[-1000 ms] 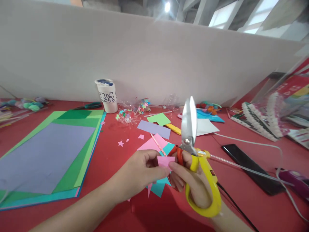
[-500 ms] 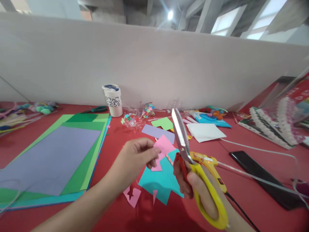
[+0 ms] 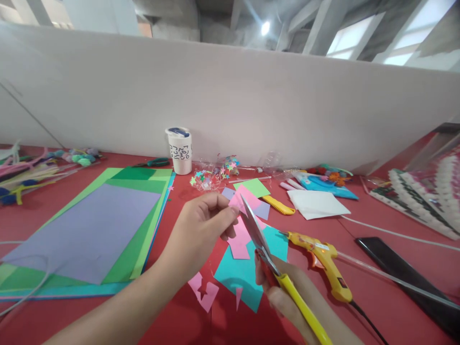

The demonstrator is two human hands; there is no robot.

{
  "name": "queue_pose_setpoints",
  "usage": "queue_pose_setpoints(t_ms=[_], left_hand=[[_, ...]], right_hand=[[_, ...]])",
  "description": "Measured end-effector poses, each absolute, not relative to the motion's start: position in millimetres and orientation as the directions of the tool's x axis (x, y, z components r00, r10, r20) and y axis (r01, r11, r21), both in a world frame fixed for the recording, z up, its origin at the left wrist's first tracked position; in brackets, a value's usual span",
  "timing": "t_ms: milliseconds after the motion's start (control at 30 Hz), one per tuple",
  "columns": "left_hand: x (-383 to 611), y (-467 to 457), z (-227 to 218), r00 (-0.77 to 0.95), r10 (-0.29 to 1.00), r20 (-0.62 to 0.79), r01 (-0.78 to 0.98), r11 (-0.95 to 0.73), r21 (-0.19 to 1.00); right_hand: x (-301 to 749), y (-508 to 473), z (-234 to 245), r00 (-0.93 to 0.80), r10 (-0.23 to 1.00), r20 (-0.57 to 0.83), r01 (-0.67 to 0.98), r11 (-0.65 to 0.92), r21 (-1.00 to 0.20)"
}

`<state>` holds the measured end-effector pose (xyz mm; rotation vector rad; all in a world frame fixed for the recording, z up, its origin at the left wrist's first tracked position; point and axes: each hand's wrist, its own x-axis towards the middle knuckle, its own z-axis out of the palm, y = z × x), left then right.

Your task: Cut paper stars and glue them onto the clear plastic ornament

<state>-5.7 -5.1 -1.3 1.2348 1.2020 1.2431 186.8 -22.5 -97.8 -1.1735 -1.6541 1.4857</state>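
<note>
Between thumb and fingers, my left hand point(image 3: 206, 227) pinches a small piece of pink paper point(image 3: 247, 195) above the red table. My right hand point(image 3: 283, 290) grips scissors point(image 3: 264, 247) with yellow and red handles. Their blades point up and left and lie against the pink paper's edge; whether they have cut into it I cannot tell. Below the hands is a teal sheet point(image 3: 244, 278) with more pink pieces point(image 3: 240, 244) on it. To its left a pink scrap with a star-shaped hole point(image 3: 204, 293) rests on the table.
At the left lies a stack of coloured sheets point(image 3: 93, 230). A white cup point(image 3: 180, 151) stands by the partition. On the right are a yellow glue gun point(image 3: 323, 258), a black phone-like slab point(image 3: 398, 278) and white paper point(image 3: 318, 203). A yellow cutter point(image 3: 278, 205) lies behind the scissors.
My right hand has brought the scissors left and tilted them, so the blades meet the pink paper. My left hand still pinches it. The view has shifted slightly left.
</note>
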Motion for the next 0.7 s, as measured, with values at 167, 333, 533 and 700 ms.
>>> queue_pose_setpoints(t_ms=[167,333,533,700], left_hand=[[-3,-7,-5,0.014,0.998,0.065,0.049,-0.066,0.997],[-4,-8,-5,0.002,0.997,0.080,-0.002,-0.080,0.997],[-3,-9,-3,0.000,0.998,0.061,-0.001,-0.061,0.998],[-3,-9,-4,0.022,0.998,0.055,-0.043,-0.054,0.998]], right_hand=[[180,-34,-67,-0.376,0.926,-0.039,0.246,0.059,-0.968],[185,-30,-72,-0.458,0.887,-0.062,0.246,0.059,-0.967],[184,-32,-72,-0.441,0.895,-0.063,0.260,0.060,-0.964],[177,-36,-64,-0.349,0.937,-0.016,0.241,0.074,-0.968]])
